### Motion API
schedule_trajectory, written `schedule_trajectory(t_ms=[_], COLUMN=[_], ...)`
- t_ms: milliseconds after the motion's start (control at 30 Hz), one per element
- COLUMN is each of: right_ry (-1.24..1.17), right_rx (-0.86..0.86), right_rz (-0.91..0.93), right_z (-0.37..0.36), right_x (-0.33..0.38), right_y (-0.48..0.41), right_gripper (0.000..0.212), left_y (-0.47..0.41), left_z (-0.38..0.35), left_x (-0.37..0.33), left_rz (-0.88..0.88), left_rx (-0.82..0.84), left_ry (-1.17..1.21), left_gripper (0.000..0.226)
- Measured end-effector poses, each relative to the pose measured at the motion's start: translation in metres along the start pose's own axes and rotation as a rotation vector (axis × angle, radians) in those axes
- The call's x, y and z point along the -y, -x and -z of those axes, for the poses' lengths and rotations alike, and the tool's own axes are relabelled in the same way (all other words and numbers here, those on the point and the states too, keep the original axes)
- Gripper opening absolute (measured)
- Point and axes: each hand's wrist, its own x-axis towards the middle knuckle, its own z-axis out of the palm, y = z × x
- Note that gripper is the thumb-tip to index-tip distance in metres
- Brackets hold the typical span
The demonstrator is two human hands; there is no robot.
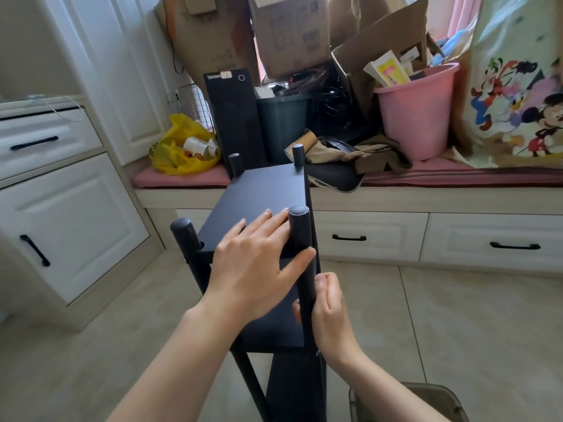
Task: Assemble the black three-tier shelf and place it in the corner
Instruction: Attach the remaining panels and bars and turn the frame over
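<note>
Black three-tier shelf (275, 325) stands upright on beige tiled floor (457, 315) directly before me; my right hand (330, 312) wraps its near-right round black post (301, 236), long axis vertical, while my left hand (256, 263) lies flat, fingers straight, on matte black top board (262, 190).

Bare tiled floor (91, 360) lies open on both sides of the shelf (262, 190), with the white cabinet (70, 223) closing the far left, a chair (426, 397) just beside its foot at lower right, and the window seat (457, 175) ahead crowded with cardboard boxes (289, 32), a pink bucket (417, 117) and a yellow bag (179, 147)
</note>
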Motion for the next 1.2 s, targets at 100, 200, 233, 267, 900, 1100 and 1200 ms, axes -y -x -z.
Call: schedule_trajectory(t_ms=[100,200,233,267,900,1100,1200], right_ry=[0.023,0.076,0.088,0.094,0.56,0.667,0.709], right_rx=[0.03,0.08,0.095,0.111,0.378,0.442,0.447], right_rz=[-0.008,-0.013,-0.013,-0.014,0.018,-0.021,-0.046], right_z=[-0.009,-0.022,-0.027,-0.033,-0.142,-0.133,-0.125], right_x=[0.004,0.01,0.012,0.014,-0.092,-0.139,-0.158], right_y=[-0.008,-0.019,-0.024,-0.028,-0.019,-0.016,-0.015], right_gripper=[0.031,0.028,0.028,0.026,0.022,0.024,0.023], left_y=[-0.001,-0.001,0.0,0.001,0.181,0.225,0.237], left_z=[0.004,0.011,0.014,0.017,-0.079,-0.145,-0.169], left_x=[0.015,0.03,0.036,0.043,0.212,0.218,0.214], left_rz=[0.039,0.124,0.155,0.187,0.813,0.944,0.982], left_rx=[-0.005,-0.028,-0.043,-0.059,-0.108,-0.086,-0.059], left_ry=[0.034,0.081,0.098,0.114,0.949,1.058,1.111], left_gripper=[0.057,0.048,0.044,0.042,0.04,0.059,0.071])
